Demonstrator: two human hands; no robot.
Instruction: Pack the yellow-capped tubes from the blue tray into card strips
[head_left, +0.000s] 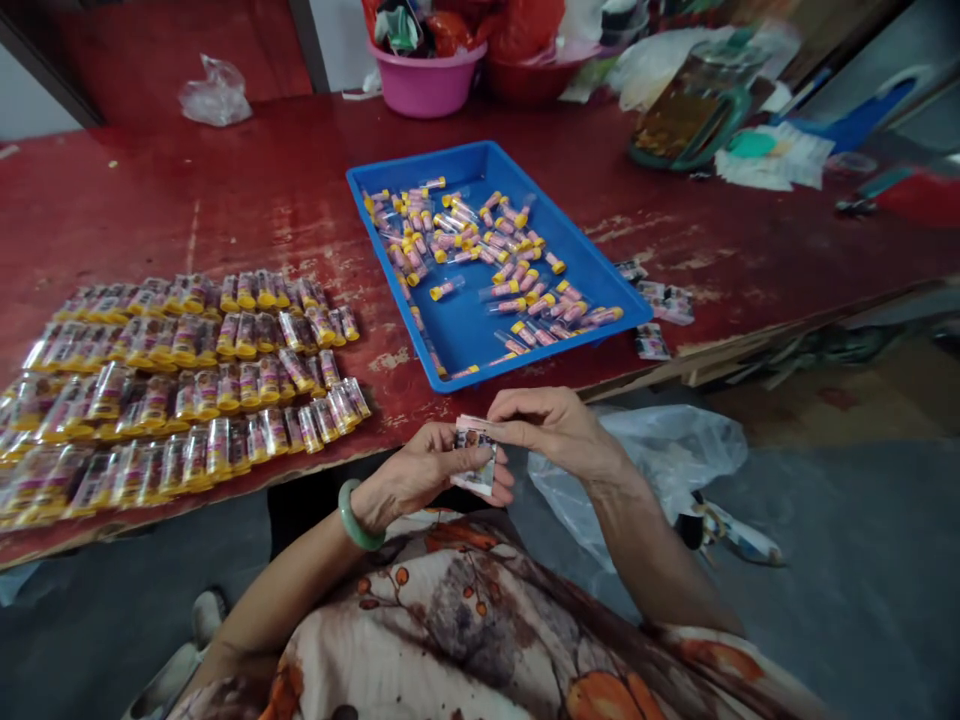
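Observation:
My left hand (pixel 420 468), with a pale green bangle at its wrist, holds a small stack of printed paper cards (pixel 475 462) above my lap, thumb on top and fingers beneath. My right hand (pixel 551 430) pinches the upper edge of the same stack between thumb and fingers. Just beyond my hands lies a blue tray (pixel 446 352) holding many loose clear tubes (pixel 448 288) with yellow caps and pink contents. To the left, rows of similar yellow-capped tubes (pixel 206 392) showing dark and purple prints stand close together on the table.
The worn red table (pixel 285 200) has its front edge just ahead of me. More printed cards (pixel 666 302) lie right of the tray. Farther back are a pink basin (pixel 427 82), a glass jug (pixel 694 110) and a crumpled plastic bag (pixel 216 92). A clear bag (pixel 675 450) hangs below the edge.

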